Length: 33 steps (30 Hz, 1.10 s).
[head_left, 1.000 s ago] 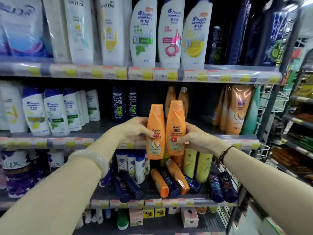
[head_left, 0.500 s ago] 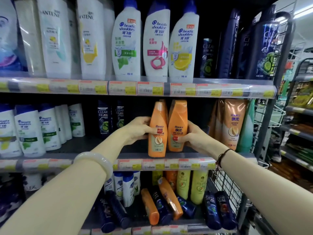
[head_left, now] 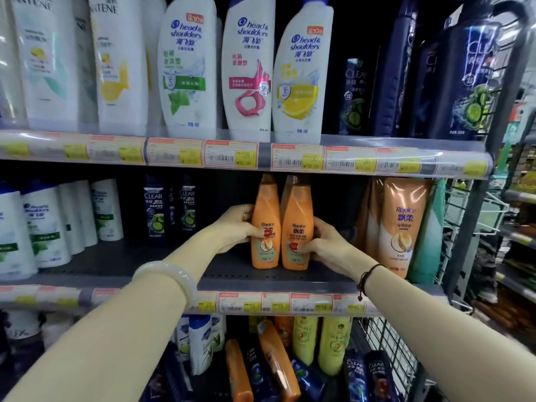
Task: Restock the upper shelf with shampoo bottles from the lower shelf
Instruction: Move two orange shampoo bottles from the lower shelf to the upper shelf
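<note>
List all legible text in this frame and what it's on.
"head & shoulders": three blue-capped bottles, top shelf.
"ANTENE": white bottle, top left; cut off.
"CLEAR": dark bottle, middle shelf.
"Rejoice": left orange bottle, right orange bottle, peach pouch.
"38.": price tag.
Other tags and fine print: too blurred.

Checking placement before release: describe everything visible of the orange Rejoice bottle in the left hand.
The left Rejoice bottle is glossy orange plastic, tapered cap on top, pale label low on its front. It stands upright, base apparently on the middle shelf, touching its twin bottle on the right. The left hand grips it, thumb across the front.
</note>
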Tool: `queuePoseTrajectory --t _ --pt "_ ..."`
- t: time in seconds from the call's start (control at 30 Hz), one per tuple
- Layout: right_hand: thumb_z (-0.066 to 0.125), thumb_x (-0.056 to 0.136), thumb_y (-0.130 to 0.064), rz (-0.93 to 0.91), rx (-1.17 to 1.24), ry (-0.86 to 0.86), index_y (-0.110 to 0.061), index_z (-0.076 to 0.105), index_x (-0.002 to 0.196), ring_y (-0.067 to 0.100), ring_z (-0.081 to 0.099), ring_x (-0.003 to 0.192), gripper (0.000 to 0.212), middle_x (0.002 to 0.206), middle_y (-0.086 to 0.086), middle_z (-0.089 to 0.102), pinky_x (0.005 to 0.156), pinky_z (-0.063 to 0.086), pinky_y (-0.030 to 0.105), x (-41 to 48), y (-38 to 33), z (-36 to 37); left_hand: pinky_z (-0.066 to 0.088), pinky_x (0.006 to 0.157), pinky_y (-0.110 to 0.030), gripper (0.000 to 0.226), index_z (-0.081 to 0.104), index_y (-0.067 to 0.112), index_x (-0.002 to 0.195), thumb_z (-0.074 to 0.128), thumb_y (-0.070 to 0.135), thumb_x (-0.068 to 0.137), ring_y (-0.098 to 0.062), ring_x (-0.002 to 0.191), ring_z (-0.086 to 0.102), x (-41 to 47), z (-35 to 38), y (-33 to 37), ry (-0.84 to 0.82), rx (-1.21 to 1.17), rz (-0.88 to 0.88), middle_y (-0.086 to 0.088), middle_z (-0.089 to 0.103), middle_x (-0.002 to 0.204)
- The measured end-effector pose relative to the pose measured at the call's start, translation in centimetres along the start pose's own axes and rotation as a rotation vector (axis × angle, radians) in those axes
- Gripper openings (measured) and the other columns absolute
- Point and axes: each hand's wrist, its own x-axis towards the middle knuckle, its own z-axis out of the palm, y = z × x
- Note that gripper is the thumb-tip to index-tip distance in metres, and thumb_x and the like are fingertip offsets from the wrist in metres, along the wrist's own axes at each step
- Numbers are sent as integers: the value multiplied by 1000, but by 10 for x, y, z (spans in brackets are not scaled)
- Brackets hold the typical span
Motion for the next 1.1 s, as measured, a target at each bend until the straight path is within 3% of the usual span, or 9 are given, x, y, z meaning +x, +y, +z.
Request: queuePoseTrajectory --t 0.3,0.4,0.57,0.73,0.93,1.0,1.1 --pt "73 73 2 8 -124 73 -13 44 130 30 54 122 66 130 12 58 105 43 51 37 1 -3 43 107 -43 77 33 16 144 71 1 78 -22 124 55 31 -1 -4 81 222 53 -11 55 137" --pt "73 73 3 17 -115 76 -14 44 130 30 54 123 67 131 13 58 105 43 52 43 2 -3 41 109 -43 87 24 20 149 72 5 78 -22 131 49 40 -2 -11 97 203 36 -11 45 147" --pt "70 76 4 22 -105 84 -12 44 132 29 52 125 64 133 13 56 107 41 51 47 3 -4 39 110 -45 86 21 18 151 69 3 81 -25 133 46 46 1 -16 108 158 21 -15 40 150" --pt "71 75 3 52 -86 64 -14 44 134 31 51 127 67 134 13 56 108 40 53 47 5 -4 42 108 -48 80 30 15 147 70 2 79 -26 129 50 48 0 -19 108 113 -14 -14 49 143" --pt "71 78 -2 100 -153 74 -7 50 130 28 54 124 57 131 12 59 107 42 43 41 2 -6 47 103 -44 54 51 7 130 68 -1 80 -26 119 58 40 4 -23 75 158 -102 -15 61 127" --pt "72 78 -5 111 -206 88 -5 51 127 25 55 120 53 124 7 60 102 45 37 37 0 -6 49 100 -41 50 52 6 126 70 3 79 -25 118 57 36 0 -19 54 234 -132 -15 61 122" --pt "72 79 -12 126 -315 109 -8 57 109 19 57 93 33 96 2 58 73 47 26 29 -6 -6 52 94 -37 56 49 10 128 73 9 78 -24 117 56 27 -8 -14 35 348 -158 -12 58 123"
